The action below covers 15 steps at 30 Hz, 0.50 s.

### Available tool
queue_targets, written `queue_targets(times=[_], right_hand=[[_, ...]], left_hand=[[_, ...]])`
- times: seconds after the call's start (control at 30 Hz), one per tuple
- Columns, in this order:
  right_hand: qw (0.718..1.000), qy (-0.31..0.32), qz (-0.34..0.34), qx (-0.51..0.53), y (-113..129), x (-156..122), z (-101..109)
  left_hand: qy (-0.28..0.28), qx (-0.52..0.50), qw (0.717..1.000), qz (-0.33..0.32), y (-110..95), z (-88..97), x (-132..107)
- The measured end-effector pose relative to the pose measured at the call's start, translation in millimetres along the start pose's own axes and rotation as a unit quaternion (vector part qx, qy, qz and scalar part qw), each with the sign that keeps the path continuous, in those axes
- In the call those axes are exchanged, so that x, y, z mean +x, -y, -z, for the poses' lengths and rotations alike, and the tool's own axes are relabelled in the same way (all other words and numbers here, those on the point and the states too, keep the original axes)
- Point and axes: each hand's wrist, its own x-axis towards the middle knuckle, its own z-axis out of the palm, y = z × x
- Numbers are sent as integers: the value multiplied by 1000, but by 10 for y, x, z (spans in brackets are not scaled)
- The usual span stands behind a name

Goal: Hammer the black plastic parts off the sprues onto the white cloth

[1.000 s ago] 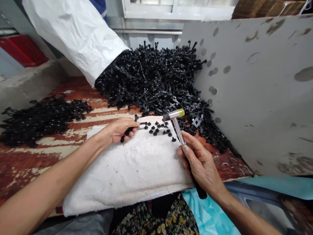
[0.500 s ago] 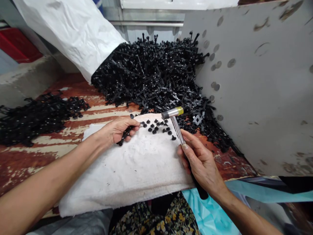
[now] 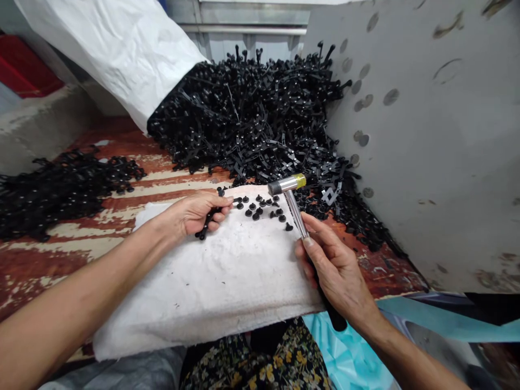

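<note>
Fingers [image 3: 314, 246] curl around hammer [image 3: 296, 212]; left hand [image 3: 195, 212] pinches black strip [image 3: 208, 221].

Our left hand [image 3: 195, 214] and right hand [image 3: 337, 271] are bare, and so are the left forearm [image 3: 81, 292] and the right forearm [image 3: 406, 357], as far back as we can see them. Knuckles and tendons stand out on the back of the right hand, and the skin creases at its wrist. The thumbnail [image 3: 307, 243] on that hand is cut short and plain. Over our lap we wear a dark garment [image 3: 264, 363] printed with small yellow and pale flowers and leaves, showing just past the near edge of the table [image 3: 40, 260].
</note>
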Motion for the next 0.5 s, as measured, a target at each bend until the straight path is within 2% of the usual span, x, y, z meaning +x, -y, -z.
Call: queue_targets(times=[0.13,0.5], right_hand=[[1000,2,0,-2,16,-10,-3],[1000,4,3,-7,26,6,-2]], left_hand=[[-11,0,1000,2,7,-8,-16],[2,-10,1000,19,22,15,22]])
